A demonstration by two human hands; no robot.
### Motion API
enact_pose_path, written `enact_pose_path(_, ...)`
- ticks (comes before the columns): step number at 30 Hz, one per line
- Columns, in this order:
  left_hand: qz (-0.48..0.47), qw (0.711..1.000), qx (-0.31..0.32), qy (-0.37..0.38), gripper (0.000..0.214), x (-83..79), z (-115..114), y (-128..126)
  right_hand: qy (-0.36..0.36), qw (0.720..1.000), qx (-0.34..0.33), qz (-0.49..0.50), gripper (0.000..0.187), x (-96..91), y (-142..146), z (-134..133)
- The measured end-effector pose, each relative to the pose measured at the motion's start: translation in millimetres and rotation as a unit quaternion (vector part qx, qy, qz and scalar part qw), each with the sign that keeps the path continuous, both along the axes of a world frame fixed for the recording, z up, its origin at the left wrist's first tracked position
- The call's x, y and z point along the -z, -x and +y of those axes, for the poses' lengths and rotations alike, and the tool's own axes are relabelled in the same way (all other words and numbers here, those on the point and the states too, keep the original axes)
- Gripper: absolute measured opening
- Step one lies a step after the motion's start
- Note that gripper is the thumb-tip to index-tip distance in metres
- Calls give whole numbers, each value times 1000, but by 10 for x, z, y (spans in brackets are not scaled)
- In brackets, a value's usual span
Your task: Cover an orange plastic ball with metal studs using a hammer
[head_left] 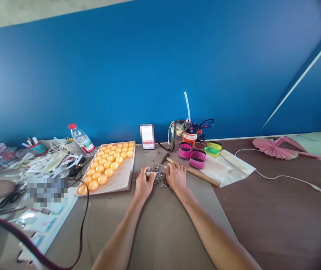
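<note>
Dark cable [25,240] at near left — keep clear. Then tray [122,178] of orange balls [102,167]. Left hand [142,183]: fingers closed around shiny clump [149,173]. Small metal pieces [159,173] between both hands — corral low and gently to avoid scattering. Right hand [176,176]: fingers curled at their right edge, can't tell if gripping. Hammer [198,174] just beyond, far right.

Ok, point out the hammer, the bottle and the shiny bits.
Hammer [201,175], head view: on the wooden handle.
Bottle [86,144], head view: on the label.
Shiny bits [159,174], head view: middle of the pile.
</note>
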State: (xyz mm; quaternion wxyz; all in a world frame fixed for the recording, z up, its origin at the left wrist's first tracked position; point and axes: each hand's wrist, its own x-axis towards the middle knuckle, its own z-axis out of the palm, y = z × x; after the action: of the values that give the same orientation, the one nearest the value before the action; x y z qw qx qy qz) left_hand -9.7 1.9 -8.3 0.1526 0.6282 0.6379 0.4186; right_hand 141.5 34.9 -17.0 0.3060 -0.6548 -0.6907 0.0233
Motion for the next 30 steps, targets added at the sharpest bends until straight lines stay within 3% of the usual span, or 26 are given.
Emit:
enact_pose_path(4,6,1000,22,2,26,-16,-3,-14,13,1000,0,20,22,65,10,21)
enact_pose_path(11,6,999,33,-11,27,-43,-14,2,-14,995,-73,73,20,169,10,77)
enact_pose_path(19,53,998,-18,13,24,-20,-1,4,-14,999,-17,42,21,90,43,17)
enact_pose_path(30,23,999,23,29,27,7,40,53,-18,998,-36,53,19,146,35,44)
